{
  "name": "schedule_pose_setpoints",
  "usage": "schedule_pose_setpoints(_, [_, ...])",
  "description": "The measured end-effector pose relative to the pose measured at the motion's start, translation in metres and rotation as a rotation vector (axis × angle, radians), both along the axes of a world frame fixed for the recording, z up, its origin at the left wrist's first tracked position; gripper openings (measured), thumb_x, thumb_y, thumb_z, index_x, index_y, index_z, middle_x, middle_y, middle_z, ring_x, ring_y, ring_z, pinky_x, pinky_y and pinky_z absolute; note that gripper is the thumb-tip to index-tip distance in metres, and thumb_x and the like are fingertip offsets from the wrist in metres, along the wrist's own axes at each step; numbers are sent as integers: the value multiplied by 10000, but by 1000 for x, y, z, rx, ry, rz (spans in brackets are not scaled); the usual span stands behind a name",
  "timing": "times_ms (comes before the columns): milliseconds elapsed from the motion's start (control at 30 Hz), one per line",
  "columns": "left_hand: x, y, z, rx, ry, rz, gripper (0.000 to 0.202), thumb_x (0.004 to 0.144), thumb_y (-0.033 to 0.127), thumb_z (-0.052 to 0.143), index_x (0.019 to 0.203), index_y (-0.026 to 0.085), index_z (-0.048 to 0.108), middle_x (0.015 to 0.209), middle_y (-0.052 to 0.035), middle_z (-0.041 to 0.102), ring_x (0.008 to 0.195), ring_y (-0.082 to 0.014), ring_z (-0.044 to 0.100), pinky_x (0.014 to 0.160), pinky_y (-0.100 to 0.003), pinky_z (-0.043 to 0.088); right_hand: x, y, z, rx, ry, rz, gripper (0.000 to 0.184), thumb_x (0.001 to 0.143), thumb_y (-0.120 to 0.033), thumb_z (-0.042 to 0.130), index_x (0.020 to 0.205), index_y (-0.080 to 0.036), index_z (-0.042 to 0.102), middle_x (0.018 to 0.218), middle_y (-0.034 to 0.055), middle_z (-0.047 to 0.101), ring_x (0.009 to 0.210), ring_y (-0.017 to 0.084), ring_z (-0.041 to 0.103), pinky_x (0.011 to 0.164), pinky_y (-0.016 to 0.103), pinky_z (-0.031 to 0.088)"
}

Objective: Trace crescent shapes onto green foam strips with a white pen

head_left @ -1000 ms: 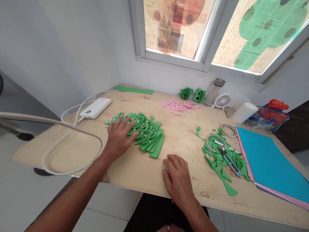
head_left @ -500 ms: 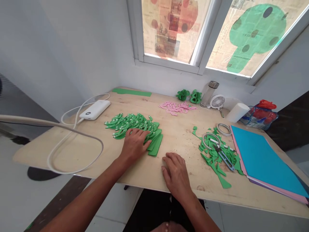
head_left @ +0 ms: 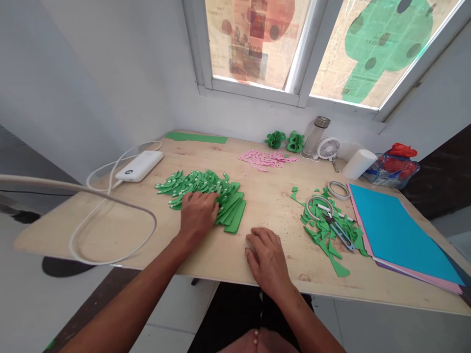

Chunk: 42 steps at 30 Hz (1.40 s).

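A heap of green paper cut-outs [head_left: 195, 181] with small white patches lies left of the table's middle. My left hand [head_left: 197, 212] rests palm down on its near edge, fingers bent over the pieces and thumb at the right; the fingertips are partly hidden. Just right of that hand, flat green paper strips [head_left: 235, 215] fan out from the heap. My right hand [head_left: 268, 257] lies on the bare wood near the table's front edge, fingers loosely bent and apart, holding nothing.
Green scraps [head_left: 324, 230] with scissors [head_left: 340, 233] and tape rolls [head_left: 339, 190] lie right, beside stacked coloured sheets [head_left: 401, 235]. Pink cut-outs [head_left: 265, 159], green paper balls [head_left: 275, 139], a bottle [head_left: 316, 137] and a fan [head_left: 328, 148] are behind. A cabled power bank [head_left: 140, 165] sits left.
My left hand has drawn slightly left over the heap, its thumb closer in, and more of the green strips show fanned out. My right hand stays resting on the table. The view has shifted slightly.
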<state>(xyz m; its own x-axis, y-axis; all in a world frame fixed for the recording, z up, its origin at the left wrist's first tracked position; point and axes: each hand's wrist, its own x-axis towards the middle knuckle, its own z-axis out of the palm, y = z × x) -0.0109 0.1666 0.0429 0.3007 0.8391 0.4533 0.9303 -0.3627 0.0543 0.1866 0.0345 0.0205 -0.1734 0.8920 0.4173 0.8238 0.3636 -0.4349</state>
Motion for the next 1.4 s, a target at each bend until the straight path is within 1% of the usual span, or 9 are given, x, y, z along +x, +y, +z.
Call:
schedule_pose_setpoints(167, [2, -1, 2, -1, 40, -32, 315, 910, 190, 443, 1062, 154, 717, 907, -130, 760, 925, -333, 656, 933, -491, 401, 0, 0, 0, -5, 0, -1, 229, 933, -142, 507, 1100, -190, 656, 1236, 106, 664, 1182, 281, 559, 1008, 486, 473])
schedule_pose_setpoints(333, [8, 0, 6, -28, 101, -73, 265, 916, 254, 490, 1042, 162, 704, 907, -127, 755, 929, -331, 655, 947, -485, 386, 0, 0, 1, -8, -2, -5, 231, 932, -143, 505, 1097, -199, 657, 1245, 105, 660, 1188, 282, 559, 1007, 489, 475])
schedule_pose_setpoints(467, [13, 4, 9, -64, 160, -84, 254, 886, 154, 481, 1026, 166, 693, 890, -115, 758, 917, -320, 656, 938, -466, 374, -1, 0, 2, -5, 7, -11, 235, 929, -139, 510, 1105, -196, 656, 1242, 108, 661, 1192, 277, 555, 1005, 487, 479])
schedule_pose_setpoints(733, [9, 11, 17, -103, 239, -26, 335, 869, 49, 412, 1055, 140, 676, 874, -128, 752, 944, -331, 656, 976, -471, 330, -1, -1, 1, -3, 12, -16, 242, 920, -132, 518, 1106, -202, 655, 1246, 108, 658, 1200, 276, 546, 1017, 492, 473])
schedule_pose_setpoints(900, [9, 13, 14, -127, 245, 26, 342, 869, 45, 380, 1011, 125, 681, 884, -157, 747, 960, -351, 654, 956, -490, 331, -1, -1, 1, -11, 13, -13, 239, 926, -143, 514, 1110, -203, 654, 1256, 108, 653, 1204, 274, 542, 1020, 493, 471])
schedule_pose_setpoints(1033, [10, 11, 12, -152, 224, 28, 338, 858, 76, 387, 999, 124, 690, 870, -161, 743, 957, -371, 649, 905, -500, 364, -1, -1, 3, -26, 9, -13, 239, 927, -145, 513, 1113, -190, 656, 1253, 112, 655, 1205, 275, 540, 1025, 492, 467])
schedule_pose_setpoints(1233, [8, -1, 22, -138, 166, -4, 388, 871, 187, 441, 1189, 154, 662, 1027, -168, 727, 1008, -378, 635, 874, -505, 421, -1, -1, 6, -51, 12, -14, 241, 927, -149, 523, 1125, -187, 656, 1256, 118, 654, 1218, 273, 541, 1036, 482, 462])
schedule_pose_setpoints(1333, [11, -10, 22, -125, 158, -65, 369, 920, 277, 464, 1227, 197, 651, 1218, -150, 691, 1175, -376, 586, 997, -544, 392, -1, -1, 6, -57, 10, -14, 241, 924, -148, 529, 1123, -190, 657, 1257, 115, 656, 1220, 273, 541, 1041, 485, 460])
schedule_pose_setpoints(1400, [16, -17, 16, -128, 164, -125, 371, 941, 359, 482, 1242, 223, 650, 1355, -134, 631, 1317, -376, 498, 1091, -584, 324, -2, -2, 7, -59, 12, -19, 245, 921, -145, 531, 1124, -199, 657, 1258, 113, 656, 1222, 272, 543, 1040, 486, 461])
